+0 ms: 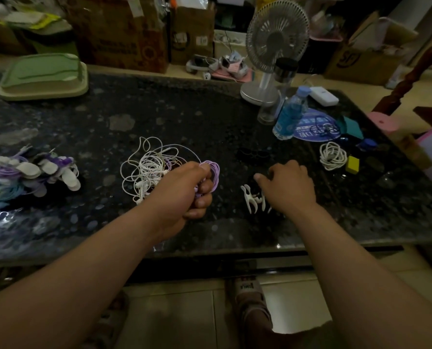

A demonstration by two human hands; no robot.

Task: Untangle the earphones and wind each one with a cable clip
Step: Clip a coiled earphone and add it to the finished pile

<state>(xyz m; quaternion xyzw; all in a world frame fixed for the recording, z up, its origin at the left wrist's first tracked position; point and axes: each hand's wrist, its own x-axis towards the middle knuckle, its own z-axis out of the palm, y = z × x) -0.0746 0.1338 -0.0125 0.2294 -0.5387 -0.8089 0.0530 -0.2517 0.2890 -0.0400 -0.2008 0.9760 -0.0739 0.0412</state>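
Observation:
My left hand (184, 191) grips a coiled purple earphone cable (213, 172) just above the dark stone table. One thin strand runs from that coil back into a tangled heap of white earphones (148, 170) lying to the left of the hand. My right hand (289, 187) hovers palm down over the table with fingers loosely curled, right beside several white cable clips (251, 197); it holds nothing that I can see. A pile of earphones wound on clips (31, 175), purple, white and blue, lies at the far left.
A desk fan (275, 44), a glass bottle (284, 79) and a blue water bottle (289, 114) stand at the back right. A coiled white cable (333, 156) and a yellow block (352, 165) lie to the right. A green lidded tray (42, 76) sits back left. Table edge (209, 250) runs near me.

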